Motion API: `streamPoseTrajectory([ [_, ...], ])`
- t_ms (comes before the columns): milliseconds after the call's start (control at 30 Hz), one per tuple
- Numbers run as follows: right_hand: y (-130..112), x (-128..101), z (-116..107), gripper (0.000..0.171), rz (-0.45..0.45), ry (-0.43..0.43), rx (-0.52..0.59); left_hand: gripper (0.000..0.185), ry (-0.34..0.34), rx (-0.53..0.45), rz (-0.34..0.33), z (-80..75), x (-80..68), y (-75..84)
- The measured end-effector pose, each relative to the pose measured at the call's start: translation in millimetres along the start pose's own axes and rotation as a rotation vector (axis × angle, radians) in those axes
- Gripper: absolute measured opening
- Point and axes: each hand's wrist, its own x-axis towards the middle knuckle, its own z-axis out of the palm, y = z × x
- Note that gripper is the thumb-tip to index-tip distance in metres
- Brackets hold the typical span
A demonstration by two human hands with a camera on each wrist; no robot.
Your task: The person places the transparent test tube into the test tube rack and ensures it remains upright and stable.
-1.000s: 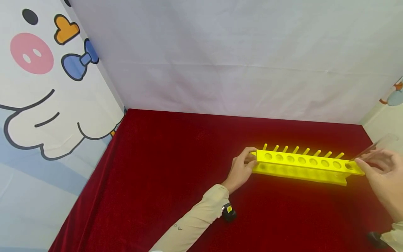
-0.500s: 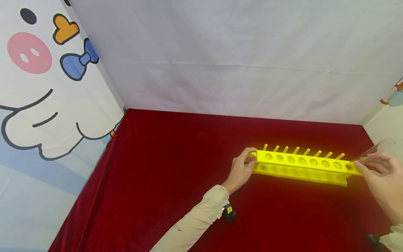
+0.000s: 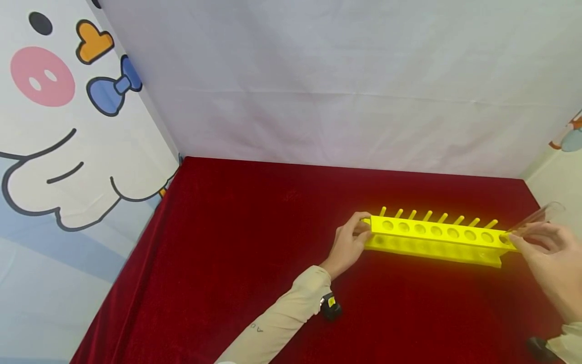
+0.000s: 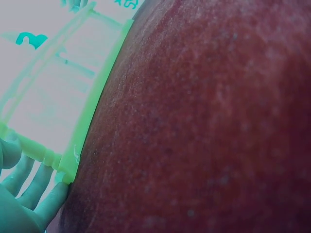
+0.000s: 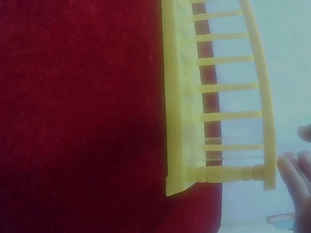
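Observation:
A long yellow test-tube rack (image 3: 436,237) with a row of holes and pegs lies across the red cloth (image 3: 254,242). My left hand (image 3: 352,241) grips its left end, fingers curled over the top bar. My right hand (image 3: 541,247) pinches a clear glass test tube (image 3: 536,217), tilted, with its lower end in the rightmost hole. In the left wrist view my fingers (image 4: 29,189) touch the rack's end post (image 4: 53,158). The right wrist view shows the rack (image 5: 214,97) edge-on, the tube (image 5: 233,154) a faint shape near its end, my fingertips (image 5: 296,170) beside it.
White cloth walls close in the back and right; a cartoon-printed panel (image 3: 59,126) stands on the left. The red cloth ends at those walls. A small black and yellow device (image 3: 329,306) is strapped at my left wrist.
The tube's upper end has lifted a little and my right hand has shifted slightly toward the rack's right end. The left hand and rack stay where they were.

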Motion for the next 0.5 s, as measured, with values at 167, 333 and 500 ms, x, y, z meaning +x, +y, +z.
streamPoseTrajectory([
  [167, 0.4, -1.1, 0.6, 0.025, 0.009, -0.003, -0.011, 0.036, 0.004, 0.007, 0.009, -0.6, 0.3, 0.2],
  [333, 1.4, -1.4, 1.6, 0.028, 0.038, 0.019, -0.052, 0.035, 0.004, 0.014, 0.01, -0.8, 0.2, 0.4],
  [500, 1.3, -2.1, 3.8, 0.027, 0.029, 0.051, -0.044, 0.036, -0.006, 0.016, -0.003, -1.2, -0.8, 1.5],
])
